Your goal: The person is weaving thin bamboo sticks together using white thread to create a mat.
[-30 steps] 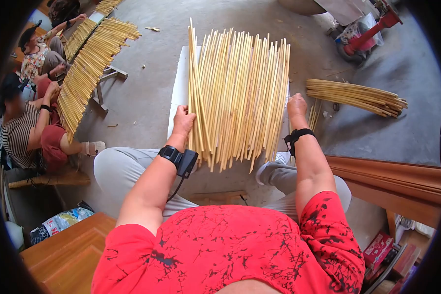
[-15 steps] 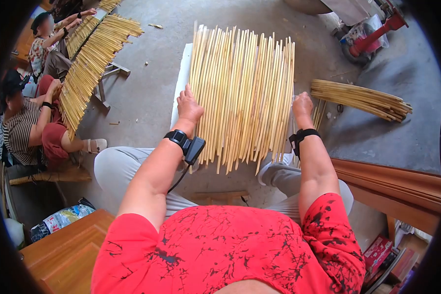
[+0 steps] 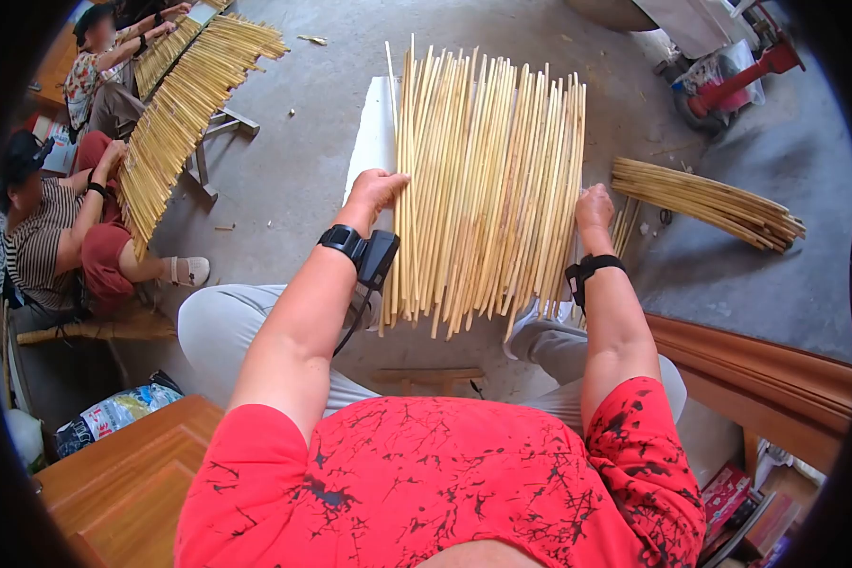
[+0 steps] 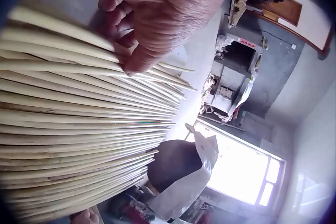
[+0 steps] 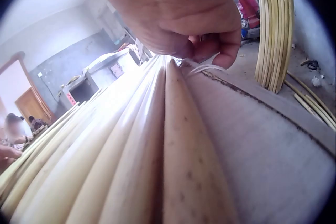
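Note:
A wide row of pale yellow sticks (image 3: 488, 189) lies side by side on a white board (image 3: 373, 142). At the row's left edge my left hand (image 3: 377, 192) has its thumb on the outermost sticks, its fingers curled round their outer side; the left wrist view shows the thumb pressing on a stick (image 4: 63, 67). My right hand (image 3: 594, 210) is beside the row's right edge, fingers curled. In the right wrist view that hand (image 5: 184, 14) pinches a thin white string (image 5: 206, 68) near the last stick (image 5: 191, 166).
A bundle of sticks (image 3: 710, 204) lies on the floor at the right, with a few loose sticks beside it. A wooden ledge (image 3: 748, 369) stands nearer on the right. At the left, people sit by another long row of sticks (image 3: 185, 123) on a stand.
My left hand went from lying spread at the row's edge to gripping the outer sticks. The view has shifted, so the row appears further right. My right hand stays at the right edge.

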The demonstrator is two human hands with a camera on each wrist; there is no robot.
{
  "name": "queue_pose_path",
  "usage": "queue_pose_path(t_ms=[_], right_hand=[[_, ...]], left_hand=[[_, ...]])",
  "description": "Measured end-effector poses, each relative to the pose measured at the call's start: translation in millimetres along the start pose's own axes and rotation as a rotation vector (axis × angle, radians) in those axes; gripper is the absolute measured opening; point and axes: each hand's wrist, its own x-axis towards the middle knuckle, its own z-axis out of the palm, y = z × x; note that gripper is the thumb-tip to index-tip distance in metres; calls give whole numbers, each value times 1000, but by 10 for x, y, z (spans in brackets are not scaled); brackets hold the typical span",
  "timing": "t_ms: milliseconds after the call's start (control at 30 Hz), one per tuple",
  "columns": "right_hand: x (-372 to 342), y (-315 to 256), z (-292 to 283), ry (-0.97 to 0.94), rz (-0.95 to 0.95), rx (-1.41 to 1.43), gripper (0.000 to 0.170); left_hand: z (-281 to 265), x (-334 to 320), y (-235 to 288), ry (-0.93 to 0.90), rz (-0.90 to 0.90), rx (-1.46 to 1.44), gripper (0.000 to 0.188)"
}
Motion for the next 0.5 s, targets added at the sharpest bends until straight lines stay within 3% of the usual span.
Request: queue_pose_path(t_ms=[100,167,233,333,500], right_hand=[[-13,-35,-71,-22,24,6,23],[-3,-26,-79,-1,25,2,23],[13,-1,-82,-14,23,6,23],[21,36,-35,-22,24,4,23],[29,-20,-61,-60,39,-26,23]], left_hand=[[-15,110,-13,-85,-71,42,20],[3,160,-64,115,107,240,23],[-24,219,-95,167,130,282,21],[-116,291,-171,84,32,-164,15],[-198,178,-120,-8,-84,-454,26]])
